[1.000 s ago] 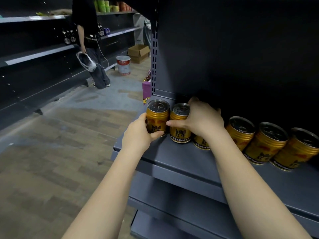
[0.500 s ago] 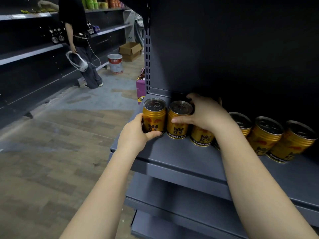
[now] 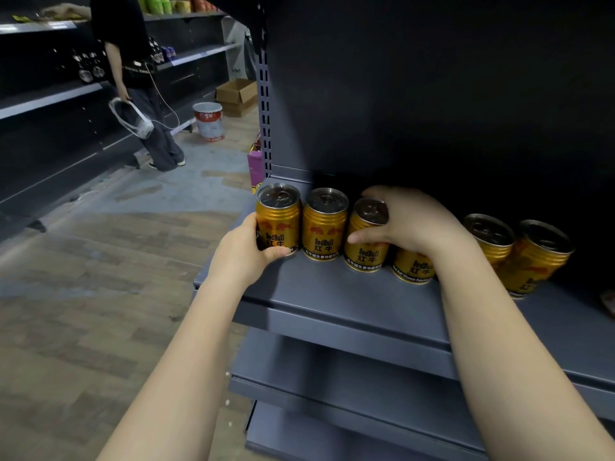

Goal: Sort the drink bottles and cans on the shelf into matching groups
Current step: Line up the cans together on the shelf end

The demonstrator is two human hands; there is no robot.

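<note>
Six gold cans in one row along the grey shelf [image 3: 332, 294], set back from its front edge, bare strip of shelf in front of the row. First can [image 3: 278, 218] at the left end of the shelf, just beside the slotted upright [image 3: 264, 94]; left hand [image 3: 246, 251] wrapped around its lower left side, thumb across the base of the label, fingers hidden behind. Second can [image 3: 324, 224] upright, touching or nearly touching the first, not held. Third can [image 3: 366, 237] tilted, top leaning toward the back right; right hand [image 3: 409, 224] cupped over its rim from the right, thumb pressed across the front of the label, fingers curled over the top. Fourth can [image 3: 414, 267] partly hidden under the right wrist; contact with the hand not clear. Fifth can [image 3: 489, 236] and sixth can [image 3: 535, 257] farther right, close together, both leaning in the wide lens. Beyond the sixth can, open shelf toward the right edge; dark room behind the row up to the back panel. Lower shelves stepped out below. Labels: "RedBull" in red over two Chinese characters, a band of small Chinese print below; fourth can reads "Red Bull Vitamin" along its base, rest cut off. Left of the shelf: open floor, a person [image 3: 139, 78] standing, a bucket [image 3: 209, 121], a cardboard box [image 3: 237, 94].
</note>
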